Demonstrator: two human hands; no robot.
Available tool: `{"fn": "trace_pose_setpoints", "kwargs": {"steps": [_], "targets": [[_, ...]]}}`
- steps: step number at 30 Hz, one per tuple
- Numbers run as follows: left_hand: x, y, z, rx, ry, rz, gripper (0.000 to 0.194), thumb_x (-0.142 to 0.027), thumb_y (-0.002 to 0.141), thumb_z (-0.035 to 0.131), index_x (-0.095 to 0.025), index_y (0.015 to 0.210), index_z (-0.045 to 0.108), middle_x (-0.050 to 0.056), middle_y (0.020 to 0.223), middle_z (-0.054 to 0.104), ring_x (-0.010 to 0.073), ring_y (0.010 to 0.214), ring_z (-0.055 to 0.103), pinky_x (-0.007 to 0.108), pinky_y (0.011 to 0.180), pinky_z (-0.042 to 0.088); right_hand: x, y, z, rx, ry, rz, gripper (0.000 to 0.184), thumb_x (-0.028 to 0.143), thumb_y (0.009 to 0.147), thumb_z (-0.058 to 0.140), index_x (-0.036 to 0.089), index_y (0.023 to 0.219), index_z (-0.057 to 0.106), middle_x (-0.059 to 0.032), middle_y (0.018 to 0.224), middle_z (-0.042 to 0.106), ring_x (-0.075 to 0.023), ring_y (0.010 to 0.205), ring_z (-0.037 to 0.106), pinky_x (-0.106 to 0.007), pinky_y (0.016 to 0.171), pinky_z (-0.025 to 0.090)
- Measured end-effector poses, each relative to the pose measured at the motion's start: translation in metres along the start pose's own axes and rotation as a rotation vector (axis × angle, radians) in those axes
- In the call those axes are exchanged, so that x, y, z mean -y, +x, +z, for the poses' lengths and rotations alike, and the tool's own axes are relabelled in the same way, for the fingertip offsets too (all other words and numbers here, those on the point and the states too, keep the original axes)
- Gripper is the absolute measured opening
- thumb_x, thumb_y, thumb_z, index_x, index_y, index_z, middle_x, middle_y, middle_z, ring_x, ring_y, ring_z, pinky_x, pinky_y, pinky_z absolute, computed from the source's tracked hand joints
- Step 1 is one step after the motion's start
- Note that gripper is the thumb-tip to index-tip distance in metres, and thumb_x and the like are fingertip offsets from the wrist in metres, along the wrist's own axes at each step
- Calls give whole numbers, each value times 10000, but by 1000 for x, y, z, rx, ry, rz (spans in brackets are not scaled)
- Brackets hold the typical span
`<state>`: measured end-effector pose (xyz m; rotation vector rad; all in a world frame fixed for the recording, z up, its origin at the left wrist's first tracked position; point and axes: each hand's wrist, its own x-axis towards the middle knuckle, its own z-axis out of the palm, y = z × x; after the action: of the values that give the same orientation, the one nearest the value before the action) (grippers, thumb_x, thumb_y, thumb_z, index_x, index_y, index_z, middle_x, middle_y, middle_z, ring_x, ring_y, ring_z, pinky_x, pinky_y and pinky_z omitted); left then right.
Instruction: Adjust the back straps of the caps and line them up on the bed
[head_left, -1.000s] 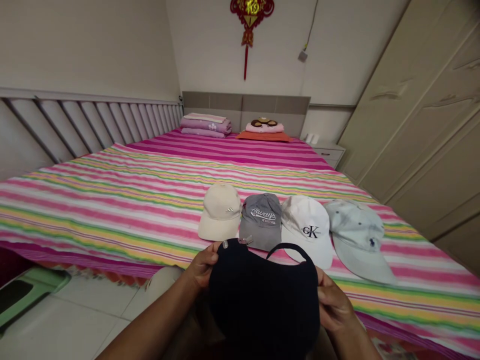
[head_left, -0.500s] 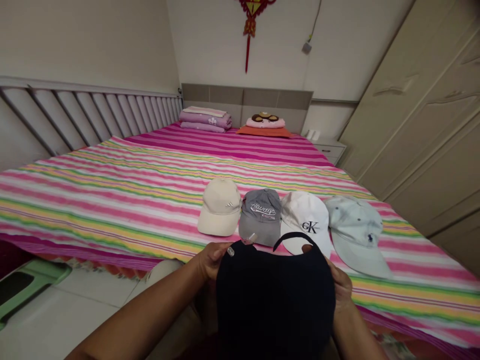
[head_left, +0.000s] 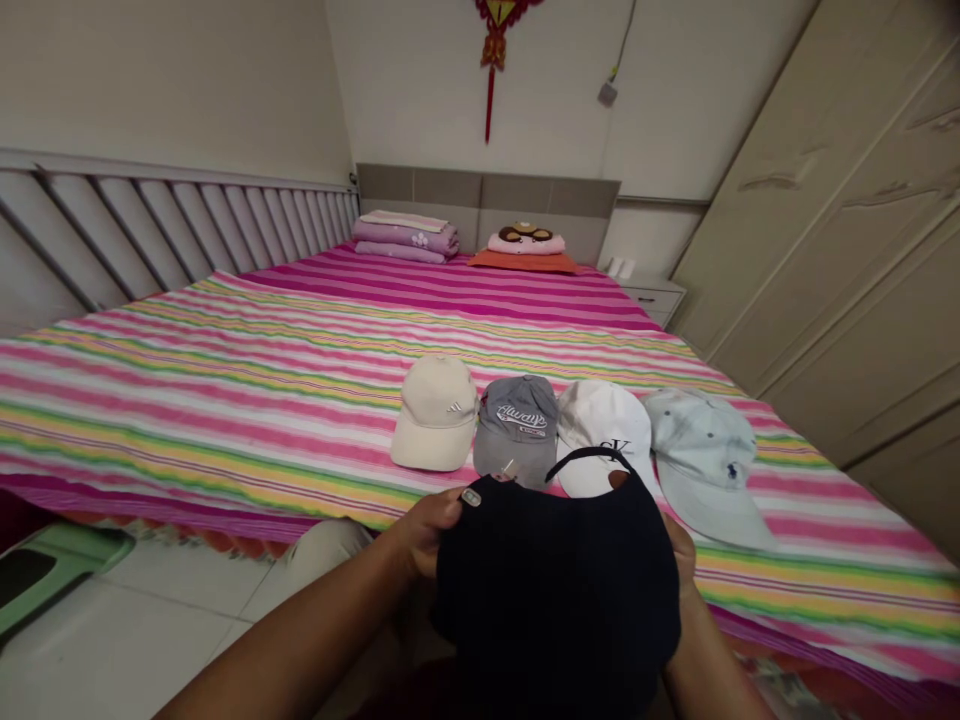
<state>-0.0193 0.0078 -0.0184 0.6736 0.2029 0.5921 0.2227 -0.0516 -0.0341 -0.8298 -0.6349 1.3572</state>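
Observation:
I hold a dark navy cap (head_left: 555, 590) in front of me with both hands, its back strap arching up toward the bed. My left hand (head_left: 431, 525) grips its left edge, fingers curled around the fabric. My right hand (head_left: 679, 555) grips the right edge, mostly hidden behind the cap. Just beyond, a row of caps lies on the striped bed (head_left: 225, 400): a cream cap (head_left: 436, 412), a grey cap (head_left: 517, 425) with white lettering, a white cap (head_left: 600, 425) with black letters, and a pale blue cap (head_left: 705, 455).
Folded purple bedding (head_left: 406, 238) and a pink pillow on an orange one (head_left: 525, 250) lie at the headboard. A slatted rail (head_left: 187, 225) lines the left wall. A wardrobe (head_left: 847, 250) stands at right, a nightstand (head_left: 651, 295) beside it. A green stool (head_left: 52, 565) sits on the tiled floor.
The navy cap has moved slightly right and forward toward the bed, now covering part of the white cap's letters. Both hands have kept their grip throughout.

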Motion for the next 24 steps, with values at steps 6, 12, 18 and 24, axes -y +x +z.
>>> {"fn": "trace_pose_setpoints", "kwargs": {"steps": [6, 12, 18, 24], "targets": [[-24, 6, 13, -18, 130, -73, 280, -146, 599, 694, -75, 864, 635, 73, 741, 660, 131, 631, 617, 201, 607, 465, 3, -8, -8, -1, -19, 74, 434, 361, 487, 759, 258, 885, 619, 39, 544, 564, -139, 488, 541, -260, 537, 467], [-27, 9, 6, -90, 212, -81, 142, -130, 635, 659, -71, 764, 646, 54, 647, 630, 98, 553, 577, 176, 545, 425, -4, -19, -5, 76, -71, 119, 347, 389, 479, 764, 220, 738, 607, 11, 526, 544, -140, 463, 511, -256, 476, 420], [-29, 11, 4, -147, 227, -98, 157, -132, 570, 698, -83, 711, 651, 23, 579, 607, 77, 486, 540, 169, 496, 401, -4, -23, 10, 300, -58, 175, 300, 468, 594, 683, 203, 711, 604, -38, 668, 607, -169, 589, 551, -269, 535, 413], [-33, 8, 5, -216, 310, -94, 175, -173, 572, 723, -90, 712, 658, 18, 590, 613, 67, 489, 539, 169, 505, 401, -9, -19, 24, 364, -31, 69, 219, 403, 714, 607, 193, 659, 587, -34, 620, 594, -147, 577, 499, -259, 539, 368]]}}
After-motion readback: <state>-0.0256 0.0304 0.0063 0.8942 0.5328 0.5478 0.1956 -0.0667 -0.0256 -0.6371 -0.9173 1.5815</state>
